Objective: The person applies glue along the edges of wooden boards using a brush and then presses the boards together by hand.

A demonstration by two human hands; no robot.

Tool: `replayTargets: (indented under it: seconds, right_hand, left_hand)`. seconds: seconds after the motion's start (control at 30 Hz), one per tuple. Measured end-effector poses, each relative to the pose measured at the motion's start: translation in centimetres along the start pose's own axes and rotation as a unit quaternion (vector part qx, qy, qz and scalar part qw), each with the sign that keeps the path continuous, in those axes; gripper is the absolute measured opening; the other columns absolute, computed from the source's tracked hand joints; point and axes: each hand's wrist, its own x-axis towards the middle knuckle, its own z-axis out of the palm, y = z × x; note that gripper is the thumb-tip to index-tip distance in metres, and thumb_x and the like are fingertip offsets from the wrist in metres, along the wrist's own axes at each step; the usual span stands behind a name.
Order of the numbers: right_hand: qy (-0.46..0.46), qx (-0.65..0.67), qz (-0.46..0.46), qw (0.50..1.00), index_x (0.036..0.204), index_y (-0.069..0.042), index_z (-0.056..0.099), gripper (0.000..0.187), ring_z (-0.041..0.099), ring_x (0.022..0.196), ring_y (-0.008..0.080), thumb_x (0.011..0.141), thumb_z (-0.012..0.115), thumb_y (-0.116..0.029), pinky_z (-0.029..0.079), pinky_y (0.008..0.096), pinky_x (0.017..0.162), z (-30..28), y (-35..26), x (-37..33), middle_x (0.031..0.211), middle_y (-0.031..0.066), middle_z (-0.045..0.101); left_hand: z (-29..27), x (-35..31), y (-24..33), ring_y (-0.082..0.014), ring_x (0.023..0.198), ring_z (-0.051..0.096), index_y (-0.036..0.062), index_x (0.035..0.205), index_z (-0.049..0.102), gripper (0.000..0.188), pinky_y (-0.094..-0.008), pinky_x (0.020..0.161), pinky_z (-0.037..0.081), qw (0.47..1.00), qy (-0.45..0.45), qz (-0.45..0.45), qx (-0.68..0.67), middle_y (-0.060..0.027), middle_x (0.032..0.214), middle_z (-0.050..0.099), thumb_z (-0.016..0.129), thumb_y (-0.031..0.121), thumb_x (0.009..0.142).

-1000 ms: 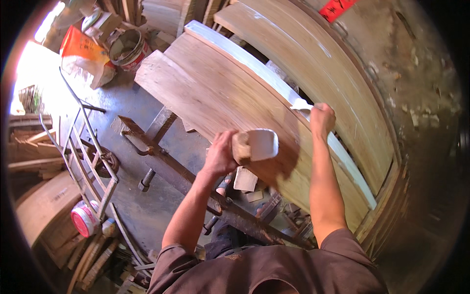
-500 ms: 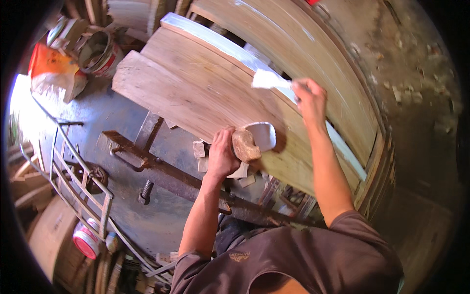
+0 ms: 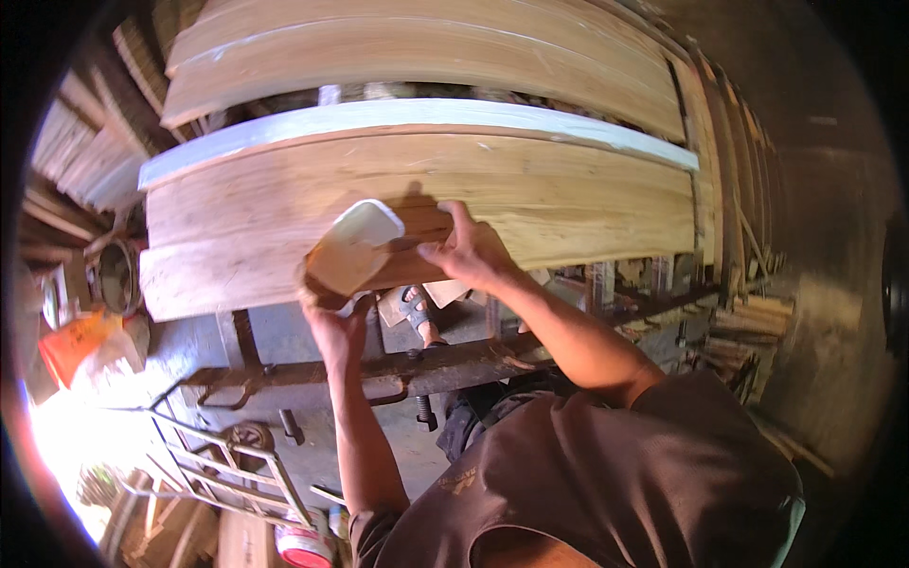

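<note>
My left hand (image 3: 331, 308) is closed round the lower part of a small, tilted white tub (image 3: 355, 244), its open top leaning up and right. A brownish block shape covers part of its near side. My right hand (image 3: 473, 254) is just right of the tub, thumb and forefinger bent toward it. Between them is a dark, blurred shape that looks like the brush; its white bristles are out of sight. Both hands are over the near edge of a wide wooden panel (image 3: 568, 204). A white-coated strip (image 3: 426, 114) runs along the panel's far edge.
Beyond the panel lies another wooden panel (image 3: 426, 47). A steel beam (image 3: 454, 364) with clamp bolts crosses in front of me. At the left are a metal frame cart (image 3: 227, 464), a bucket (image 3: 115, 275) and an orange bag (image 3: 76, 346); stacked boards (image 3: 753, 327) stand right.
My view has turned, so the panel lies more level. My right hand has come down from the white strip to beside the tub. The tub is tilted further, and the brush's white bristles no longer show.
</note>
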Motion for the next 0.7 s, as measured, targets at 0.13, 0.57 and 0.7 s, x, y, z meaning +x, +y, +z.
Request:
replayTargets:
  seconds: [0.13, 0.57, 0.7]
  right_hand:
    - [0.065, 0.429, 0.097, 0.896, 0.15, 0.005, 0.023, 0.07, 0.07, 0.092, 0.034, 0.092, 0.06, -0.01, 0.06, 0.0413, 0.078, -8.1, 10.3, 0.4, 0.126, 0.0248, 0.058]
    - [0.342, 0.741, 0.173, 0.551, 0.114, 0.004, 0.044, 0.031, 0.068, 0.085, 0.033, 0.085, 0.037, 0.013, 0.056, 0.0417, 0.076, -27.0, 31.9, 8.5, 0.103, 0.023, 0.063]
    - [0.408, 0.749, 0.173, 0.493, 0.109, 0.002, 0.044, 0.024, 0.068, 0.081, 0.031, 0.089, 0.036, 0.01, 0.056, 0.0408, 0.071, -32.5, 41.8, 8.5, 0.097, 0.0187, 0.063]
  left_hand:
    - [2.0, -7.2, 0.1, -0.0254, 0.097, 0.062, -0.0025, 0.102, 0.062, 0.025, -0.0362, 0.084, 0.051, 0.981, 0.191, 0.004, 0.029, -0.015, 0.108, 0.064, 0.069, -0.007, 0.077]
    - [26.2, 10.1, 10.6, -0.0381, 0.137, 0.043, -0.009, 0.15, 0.023, 0.063, -0.0451, 0.114, 0.038, 0.857, 0.045, -0.147, -0.493, -0.0294, 0.152, 0.036, 0.048, 0.0, 0.094]
    - [27.7, 15.9, 7.9, -0.0426, 0.138, 0.04, -0.023, 0.133, 0.037, 0.049, -0.0489, 0.115, 0.038, 0.928, -0.011, -0.109, -0.356, -0.0327, 0.149, 0.036, 0.041, 0.003, 0.091]
